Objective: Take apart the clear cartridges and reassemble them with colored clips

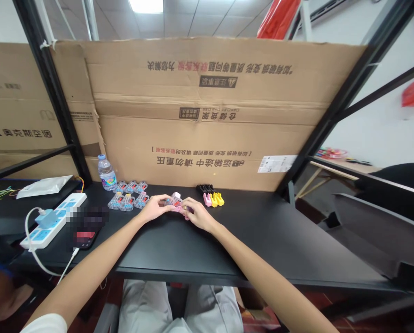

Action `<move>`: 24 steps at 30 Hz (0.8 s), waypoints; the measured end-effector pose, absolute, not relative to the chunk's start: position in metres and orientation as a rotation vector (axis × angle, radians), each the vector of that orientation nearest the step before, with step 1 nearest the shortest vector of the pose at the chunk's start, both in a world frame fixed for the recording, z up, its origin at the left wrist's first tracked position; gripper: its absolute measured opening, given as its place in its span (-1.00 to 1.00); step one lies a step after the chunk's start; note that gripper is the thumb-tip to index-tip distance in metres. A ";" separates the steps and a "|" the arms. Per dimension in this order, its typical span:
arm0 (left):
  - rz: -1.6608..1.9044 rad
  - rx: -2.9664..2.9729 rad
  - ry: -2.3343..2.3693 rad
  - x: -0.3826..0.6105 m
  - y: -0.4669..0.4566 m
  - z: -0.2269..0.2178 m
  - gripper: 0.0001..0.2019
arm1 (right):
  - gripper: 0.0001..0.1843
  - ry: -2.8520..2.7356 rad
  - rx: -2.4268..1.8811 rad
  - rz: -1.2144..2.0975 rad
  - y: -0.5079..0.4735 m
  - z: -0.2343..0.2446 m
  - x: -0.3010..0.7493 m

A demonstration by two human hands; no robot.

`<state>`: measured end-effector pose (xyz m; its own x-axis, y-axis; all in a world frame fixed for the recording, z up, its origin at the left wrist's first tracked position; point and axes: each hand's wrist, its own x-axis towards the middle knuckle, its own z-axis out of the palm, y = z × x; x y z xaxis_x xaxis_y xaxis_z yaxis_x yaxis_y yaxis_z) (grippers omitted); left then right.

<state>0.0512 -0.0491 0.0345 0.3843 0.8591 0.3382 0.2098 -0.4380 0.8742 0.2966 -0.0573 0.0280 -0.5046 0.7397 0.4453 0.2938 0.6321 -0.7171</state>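
Over the black table, my left hand (155, 208) pinches a small clear plastic toy-like piece (174, 199) with blue and red parts inside and a white bit on top. My right hand (197, 215) has its fingers closed on a pink plastic part (178, 209) along the lower right side of that piece. The two parts touch; whether they are joined I cannot tell. Several similar clear pieces (126, 202) stand in rows left of my left hand. Beyond my right hand lie yellow clips (217, 200), a pink clip (207, 200) and black clips (205, 188).
A water bottle (106, 173) stands at the back left by the cardboard panel (200, 134). A white power strip (54, 221) with a plugged charger and a cabled phone (87, 236) lie at left. Black metal posts (335, 111) frame the table (262, 245). Part of another person (6, 293) shows lower left.
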 end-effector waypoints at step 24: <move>1.137 2.005 0.923 0.054 -0.047 0.035 -0.66 | -0.68 -2.108 -0.991 0.479 -0.043 0.037 0.304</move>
